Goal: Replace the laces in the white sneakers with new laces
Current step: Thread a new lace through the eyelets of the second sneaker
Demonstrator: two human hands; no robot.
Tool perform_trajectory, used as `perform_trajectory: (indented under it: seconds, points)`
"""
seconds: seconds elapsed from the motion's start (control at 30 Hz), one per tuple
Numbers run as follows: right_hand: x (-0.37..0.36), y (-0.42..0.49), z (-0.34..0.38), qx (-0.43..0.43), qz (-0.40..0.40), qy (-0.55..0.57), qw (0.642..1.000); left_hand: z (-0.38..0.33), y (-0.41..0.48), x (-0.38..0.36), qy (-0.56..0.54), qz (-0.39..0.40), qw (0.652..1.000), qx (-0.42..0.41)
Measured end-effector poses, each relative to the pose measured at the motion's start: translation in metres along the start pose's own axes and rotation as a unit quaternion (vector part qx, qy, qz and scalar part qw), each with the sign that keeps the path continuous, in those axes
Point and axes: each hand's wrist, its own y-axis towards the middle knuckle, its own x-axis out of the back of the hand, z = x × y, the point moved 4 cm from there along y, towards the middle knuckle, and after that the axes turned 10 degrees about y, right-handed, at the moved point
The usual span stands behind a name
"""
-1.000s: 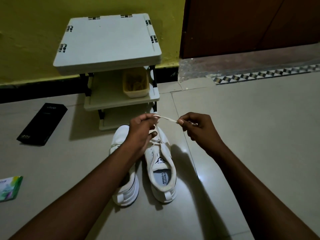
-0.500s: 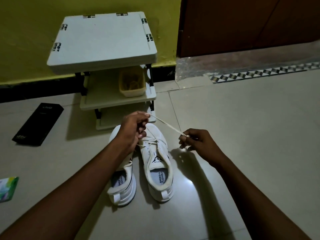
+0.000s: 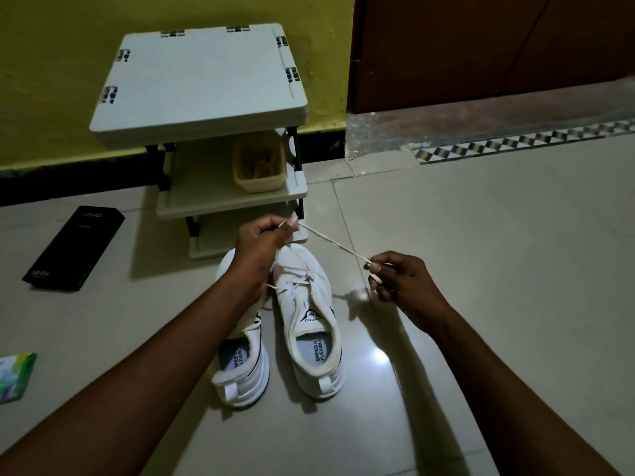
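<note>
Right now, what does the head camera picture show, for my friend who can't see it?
Two hands, left hand and right hand, pinch a white lace stretched taut above a pair of white sneakers on the tile floor, before a small shelf rack.

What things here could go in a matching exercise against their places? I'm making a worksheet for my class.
Things:
1. white flat lace
2. black rectangular box
3. yellow plastic tub
4. green paper packet

Places:
A. middle shelf of the rack
B. floor, far left edge
C. stretched between both hands
D. floor, left of the rack

Pairs: 1-C, 2-D, 3-A, 4-B
</note>
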Motion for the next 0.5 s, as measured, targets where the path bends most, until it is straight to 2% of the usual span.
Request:
perform_trajectory:
  seconds: [0.13, 0.2, 0.3, 0.37, 0.43, 0.5]
  points:
    - [0.007, 0.0, -0.01, -0.039, -0.072, 0.045, 0.996, 0.002, 0.006, 0.003, -0.155, 0.005, 0.986, 0.063]
    - [0.008, 0.0, -0.015, -0.044, -0.118, 0.078, 0.989, 0.005, 0.007, 0.002, -0.173, 0.01, 0.982, 0.074]
    - [0.008, -0.001, -0.018, -0.062, -0.211, 0.164, 0.962, 0.004, 0.005, 0.0, -0.109, 0.008, 0.993, 0.048]
    - [0.01, -0.002, -0.021, -0.102, -0.258, 0.259, 0.925, 0.003, 0.005, 0.001, -0.058, 0.0, 0.998, 0.03]
    - [0.016, 0.0, -0.024, -0.122, -0.276, 0.349, 0.887, 0.002, 0.007, 0.004, -0.013, -0.023, 0.999, 0.02]
    - [0.024, 0.004, -0.027, -0.112, -0.288, 0.394, 0.866, 0.002, 0.009, 0.006, 0.006, -0.035, 0.999, 0.024]
